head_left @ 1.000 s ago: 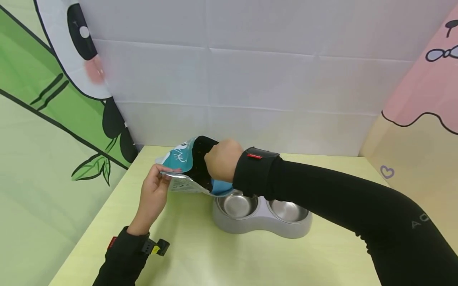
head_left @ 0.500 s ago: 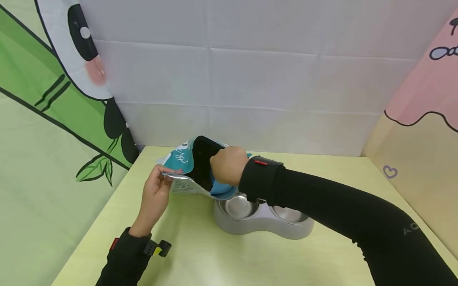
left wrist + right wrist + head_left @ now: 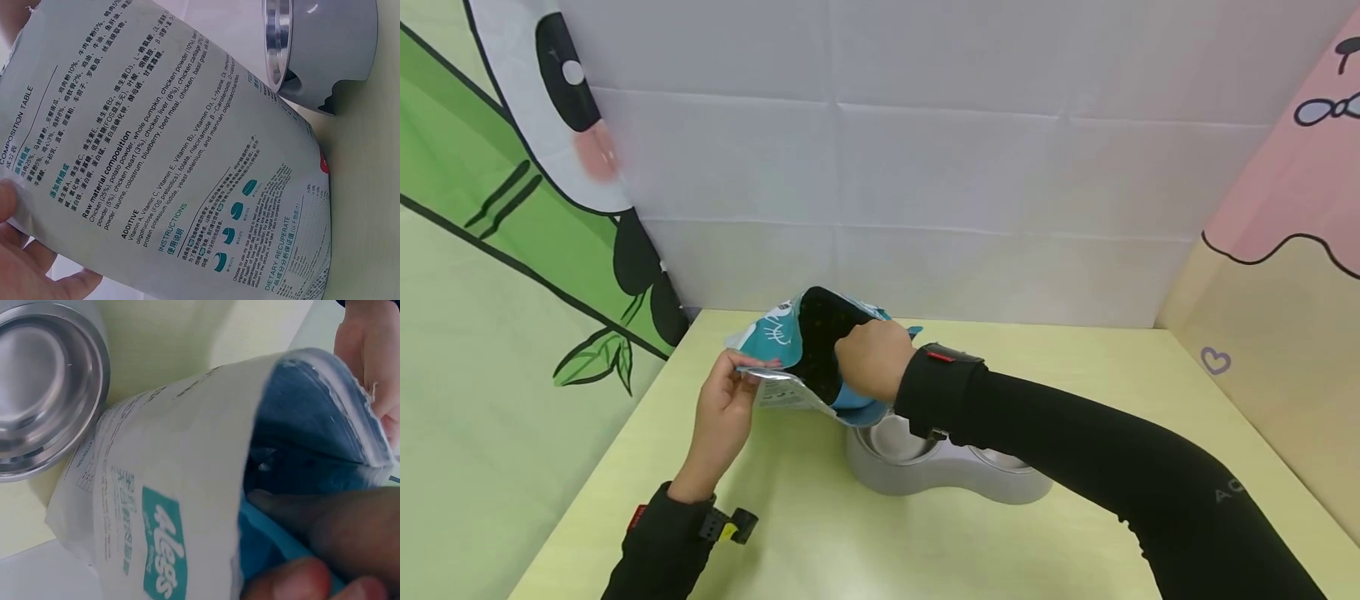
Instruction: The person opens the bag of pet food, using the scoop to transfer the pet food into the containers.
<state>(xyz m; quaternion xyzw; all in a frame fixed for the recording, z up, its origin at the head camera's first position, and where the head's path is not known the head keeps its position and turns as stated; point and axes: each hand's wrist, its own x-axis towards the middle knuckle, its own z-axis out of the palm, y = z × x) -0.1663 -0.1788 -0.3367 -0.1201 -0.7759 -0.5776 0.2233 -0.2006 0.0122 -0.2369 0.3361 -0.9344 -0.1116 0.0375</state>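
Bag (image 3: 790, 358) of pet food, teal and white, tilts above the bench (image 3: 820, 533), at ten o'clock from the grey double bowl (image 3: 947, 467). Left hand (image 3: 722, 412) pinches the bag's open lip, fingers clamped on it. Right hand (image 3: 868, 360) grips the opposite edge, fingers curled into the mouth.

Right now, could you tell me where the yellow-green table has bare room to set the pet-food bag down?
The yellow-green table is bare along its near edge, in front of the grey double bowl stand, and behind the stand toward the white backdrop. It is crowded at the back left, where the left hand and right hand hold the teal and white pet-food bag beside the stand.
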